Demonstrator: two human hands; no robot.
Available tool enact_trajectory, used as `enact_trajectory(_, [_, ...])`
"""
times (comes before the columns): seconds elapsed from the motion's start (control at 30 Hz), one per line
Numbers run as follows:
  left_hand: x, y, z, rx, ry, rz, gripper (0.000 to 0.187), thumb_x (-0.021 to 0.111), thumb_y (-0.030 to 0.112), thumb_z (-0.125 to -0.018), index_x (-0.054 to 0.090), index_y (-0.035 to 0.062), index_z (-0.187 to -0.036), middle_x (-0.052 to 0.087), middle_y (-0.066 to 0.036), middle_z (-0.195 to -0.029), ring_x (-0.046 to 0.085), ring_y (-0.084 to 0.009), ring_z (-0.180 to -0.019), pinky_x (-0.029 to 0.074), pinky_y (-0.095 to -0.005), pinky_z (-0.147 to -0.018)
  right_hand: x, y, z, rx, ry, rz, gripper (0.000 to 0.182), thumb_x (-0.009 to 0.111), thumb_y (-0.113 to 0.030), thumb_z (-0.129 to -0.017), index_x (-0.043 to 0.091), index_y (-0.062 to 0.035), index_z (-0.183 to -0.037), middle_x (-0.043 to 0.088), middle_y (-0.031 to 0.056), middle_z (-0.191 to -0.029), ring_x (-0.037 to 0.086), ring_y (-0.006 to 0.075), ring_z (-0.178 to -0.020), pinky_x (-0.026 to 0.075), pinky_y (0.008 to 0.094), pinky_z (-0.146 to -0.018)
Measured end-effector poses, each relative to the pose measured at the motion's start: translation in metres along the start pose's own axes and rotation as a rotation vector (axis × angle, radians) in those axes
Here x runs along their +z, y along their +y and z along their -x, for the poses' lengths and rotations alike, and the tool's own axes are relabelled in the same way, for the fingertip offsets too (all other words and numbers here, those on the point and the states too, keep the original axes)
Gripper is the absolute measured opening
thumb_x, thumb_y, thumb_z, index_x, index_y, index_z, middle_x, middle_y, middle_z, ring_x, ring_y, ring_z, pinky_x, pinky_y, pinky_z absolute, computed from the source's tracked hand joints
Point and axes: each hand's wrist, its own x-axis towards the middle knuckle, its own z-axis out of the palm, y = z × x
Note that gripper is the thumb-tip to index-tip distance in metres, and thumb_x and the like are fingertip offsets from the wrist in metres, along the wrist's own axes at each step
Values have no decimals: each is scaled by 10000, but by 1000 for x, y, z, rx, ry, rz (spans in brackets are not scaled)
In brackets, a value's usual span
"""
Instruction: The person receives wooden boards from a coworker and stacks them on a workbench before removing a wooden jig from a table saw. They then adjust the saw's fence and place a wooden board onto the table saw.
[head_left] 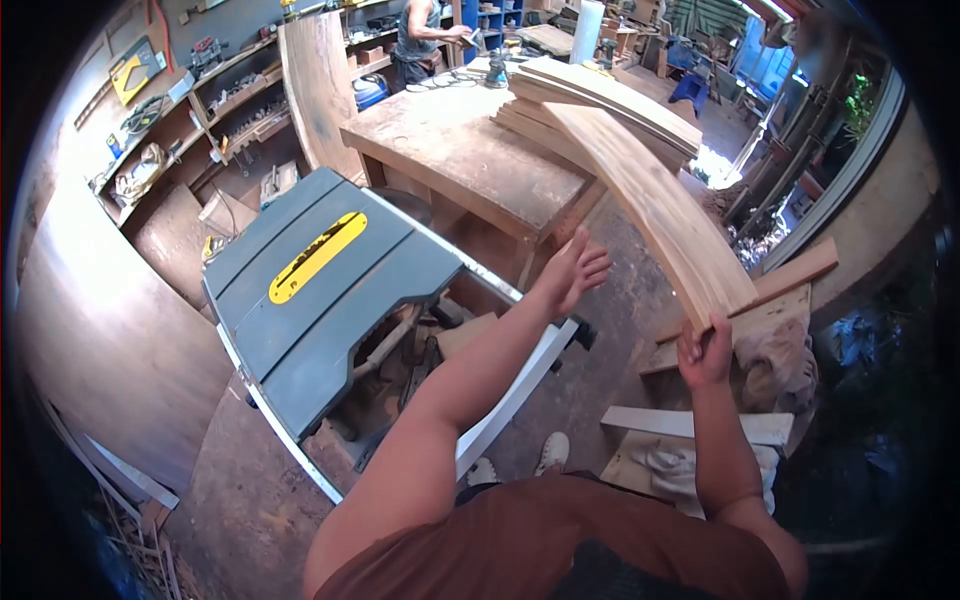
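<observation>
My right hand [706,356] grips the near end of a long wooden board [665,205]. The board's far end reaches the stack of planks [610,95] on the workbench; whether it rests on them I cannot tell. My left hand [575,272] is in the air with its fingers stretched out and nothing in them. It is above the front rail side of a table saw [395,250], left of the board and apart from it. A yellow insert plate [345,235] with a dark slot is set in the saw's grey top.
Beyond the saw stands a wooden workbench [440,130]. A wide slab [318,90] leans upright beside it. At the back, another person [418,45] works with a hand on something. On my right are low boards [700,425] with cloth [775,365]. A large sheet [110,310] stands at left.
</observation>
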Motion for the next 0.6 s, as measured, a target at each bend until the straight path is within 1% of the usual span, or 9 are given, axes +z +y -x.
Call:
enact_trajectory(0.03, [11,-4,-1,-6,2,13,656,477,464,-930,302,21,-1381,502,-154,-1263,522,-266,-1141,422,-379,-964,-12,5,33,15,-38,20,332,527,-329,-839,511,-22,-962,420,25,-501,348,100,-339,294,218,-311])
enact_trajectory(0.1, [16,-7,8,126,-218,325,611,480,417,-939,298,19,-1367,474,-164,-1298,499,-288,-1175,406,-417,-996,-12,11,105,21,-62,170,466,558,-361,-809,480,7,-1083,447,28,-510,391,98,-345,335,223,-312])
enact_trajectory(0.13, [13,-8,29,143,-198,340,611,480,417,-939,298,19,-1367,474,-164,-1298,499,-288,-1175,406,-417,-996,-19,14,135,59,-100,238,560,572,-393,-786,437,4,-1158,490,53,-552,419,105,-349,356,231,-313])
enact_trajectory(0.2, [6,-19,84,190,50,258,540,492,331,-946,308,13,-1342,473,-164,-1302,502,-284,-1170,395,-422,-1021,-19,26,188,101,-117,341,583,590,-388,-775,426,2,-1176,518,67,-605,443,109,-376,370,230,-328])
enact_trajectory(0.23, [-19,-19,105,129,10,281,494,498,259,-946,316,14,-1334,482,-158,-1291,515,-280,-1156,405,-416,-1020,-15,33,208,95,-135,429,607,608,-384,-764,415,-1,-1194,547,80,-658,468,113,-403,383,229,-343])
enact_trajectory(0.37, [-69,-9,230,189,159,84,499,523,261,-931,345,13,-1326,498,-175,-1273,521,-295,-1147,423,-440,-997,-5,64,284,261,-236,359,665,663,-362,-731,397,6,-1216,575,93,-796,518,124,-486,420,237,-392])
enact_trajectory(0.43, [-85,-3,299,241,225,70,525,531,275,-926,340,7,-1335,494,-187,-1279,515,-317,-1152,409,-462,-1005,-16,94,305,399,-342,363,832,727,-331,-676,280,-41,-1315,535,125,-1030,554,152,-562,445,262,-397])
enact_trajectory(0.47, [-81,2,337,268,304,46,526,522,284,-930,339,-3,-1330,492,-195,-1278,512,-325,-1153,406,-469,-1005,-9,108,318,429,-385,328,785,728,-326,-688,320,-20,-1285,554,111,-962,572,160,-621,469,266,-446])
enact_trajectory(0.6, [-130,12,432,355,412,-5,520,497,283,-938,332,-8,-1337,472,-209,-1300,483,-333,-1187,375,-482,-1025,35,157,361,456,-509,183,625,679,-300,-755,406,28,-1210,578,101,-899,587,156,-667,471,251,-501])
